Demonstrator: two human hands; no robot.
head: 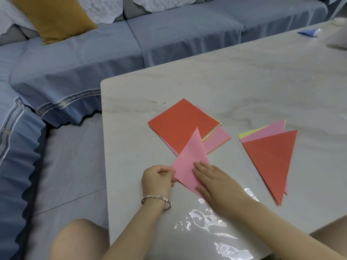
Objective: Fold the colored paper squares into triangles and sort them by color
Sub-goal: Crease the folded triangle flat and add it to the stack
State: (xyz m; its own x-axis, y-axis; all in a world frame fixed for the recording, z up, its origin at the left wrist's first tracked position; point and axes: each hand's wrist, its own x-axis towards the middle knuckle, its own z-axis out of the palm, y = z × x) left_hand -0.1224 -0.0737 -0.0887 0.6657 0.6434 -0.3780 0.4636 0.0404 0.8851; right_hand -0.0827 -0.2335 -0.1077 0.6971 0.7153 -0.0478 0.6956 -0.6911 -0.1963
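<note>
A pink paper triangle [189, 158] lies on the pale marble table [244, 81], its tip overlapping a stack of paper squares [180, 124] topped by a red sheet. My left hand [157, 178] pinches the triangle's left corner. My right hand [216, 182] lies flat on its lower right part, fingers straight, pressing it down. To the right sits a pile of folded triangles [272, 156]: a red one on top, pink and yellow ones showing beneath.
A blue sofa [112, 53] with a mustard cushion [54, 19] runs behind and left of the table. A clear plastic wrapper [206, 218] lies near the front edge. A blue object [308, 32] sits at the far right corner.
</note>
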